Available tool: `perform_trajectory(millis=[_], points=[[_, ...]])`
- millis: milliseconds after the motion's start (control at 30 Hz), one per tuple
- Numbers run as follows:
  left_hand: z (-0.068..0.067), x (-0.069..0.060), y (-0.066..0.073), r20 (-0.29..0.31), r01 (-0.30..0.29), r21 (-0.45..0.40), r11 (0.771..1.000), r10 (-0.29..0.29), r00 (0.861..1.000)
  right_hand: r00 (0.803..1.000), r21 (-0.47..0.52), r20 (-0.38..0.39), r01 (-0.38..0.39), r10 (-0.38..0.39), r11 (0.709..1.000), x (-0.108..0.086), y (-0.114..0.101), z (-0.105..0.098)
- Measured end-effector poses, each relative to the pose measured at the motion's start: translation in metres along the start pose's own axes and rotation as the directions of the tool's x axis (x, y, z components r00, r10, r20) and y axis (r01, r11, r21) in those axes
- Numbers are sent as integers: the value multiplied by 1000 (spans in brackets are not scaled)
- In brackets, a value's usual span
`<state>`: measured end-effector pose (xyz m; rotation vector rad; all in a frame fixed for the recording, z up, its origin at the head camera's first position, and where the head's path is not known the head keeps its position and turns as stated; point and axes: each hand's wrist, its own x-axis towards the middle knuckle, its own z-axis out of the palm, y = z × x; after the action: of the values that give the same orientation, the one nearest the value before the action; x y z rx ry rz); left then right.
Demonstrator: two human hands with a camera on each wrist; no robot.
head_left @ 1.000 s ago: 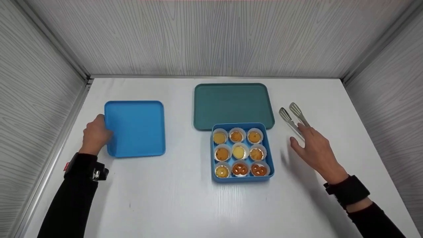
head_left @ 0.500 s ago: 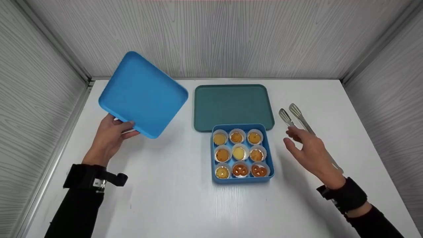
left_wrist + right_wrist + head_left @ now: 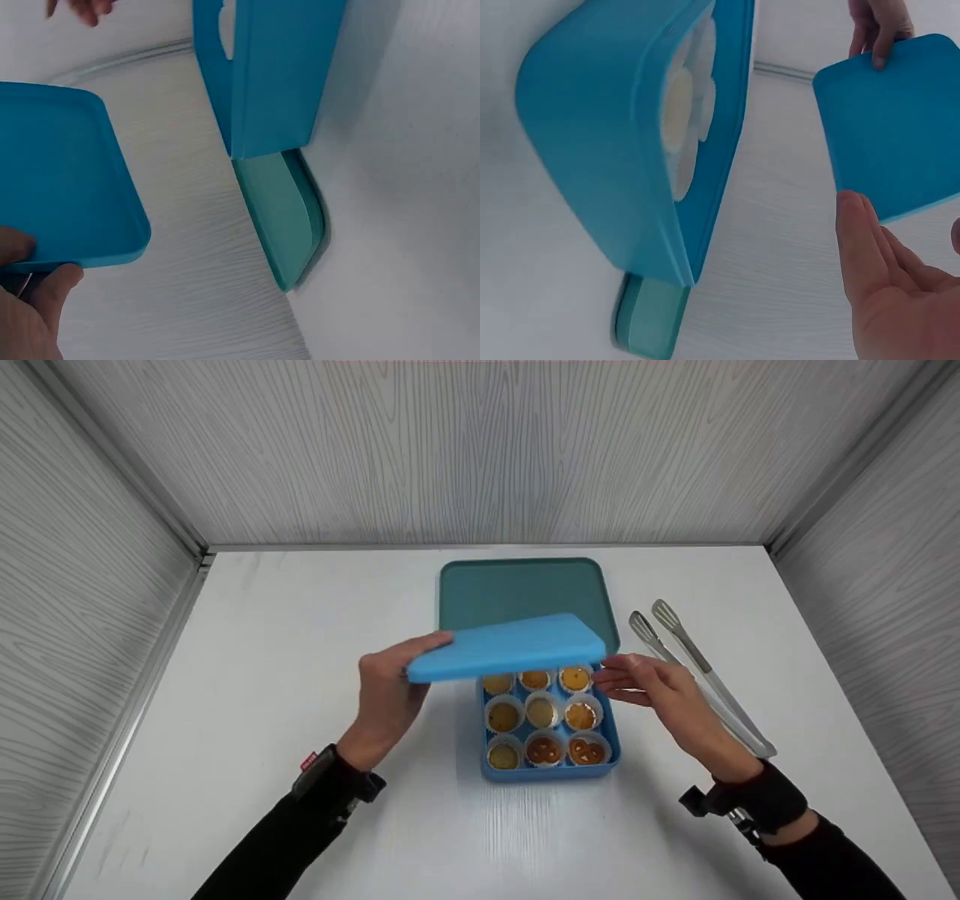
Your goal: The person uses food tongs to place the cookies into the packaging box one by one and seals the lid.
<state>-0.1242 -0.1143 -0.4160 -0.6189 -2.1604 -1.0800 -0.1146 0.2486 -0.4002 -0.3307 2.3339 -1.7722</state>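
My left hand point(image 3: 386, 694) grips one edge of a blue square lid point(image 3: 510, 649), thumb on one face and fingers on the other. The lid is tilted in the air above the back of a blue box point(image 3: 551, 774), its raised rim facing down. Several small baked treats in paper cups sit in the box, among them pretzels point(image 3: 545, 750). At the lid's right corner, my right hand point(image 3: 667, 705) has its fingers out straight; in the right wrist view the fingertips point(image 3: 849, 201) meet the lid's edge. The lid hides part of the box's back row.
Behind the box lies a green tray point(image 3: 525, 589), partly covered by the lid in the head view. Metal tongs point(image 3: 691, 649) lie on the white table point(image 3: 300, 630) to the right, partly behind my right hand. Grey wood-patterned panels point(image 3: 480, 457) enclose the table.
My left hand has lifted the lid off the table at left, turned it over and carried it right, above the box. My right hand has moved left from the tongs to the lid.
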Motion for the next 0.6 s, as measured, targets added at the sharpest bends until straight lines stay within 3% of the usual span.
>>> perform_trajectory(millis=[67,167,300,367,433,467,500,533,567,600], points=[[9,-3,1,17,-126,52,991,125,992,999,92,12,-48,48,995,3,-3,3],[20,-7,0,22,-245,116,963,244,970,991,229,52,-134,125,964,6,-6,7],[34,-8,-4,40,-347,160,924,345,938,971,429,101,-241,219,871,9,-5,10],[39,-8,-6,72,-352,156,923,345,936,966,501,106,-257,236,826,11,-3,10],[43,-9,-6,111,-283,113,952,271,956,968,539,98,-247,232,805,11,-1,10],[44,-10,-6,135,-216,80,973,204,970,970,547,97,-238,221,803,11,1,9],[45,-11,-5,164,-123,31,992,117,979,973,548,94,-227,210,805,11,3,8],[45,-13,-4,197,-5,-32,999,11,980,976,541,87,-217,202,813,11,5,6],[45,-15,-1,231,133,-122,984,-102,968,977,531,81,-209,196,821,10,7,4],[44,-17,2,270,275,-220,936,-213,939,979,519,79,-203,190,830,10,9,2]])
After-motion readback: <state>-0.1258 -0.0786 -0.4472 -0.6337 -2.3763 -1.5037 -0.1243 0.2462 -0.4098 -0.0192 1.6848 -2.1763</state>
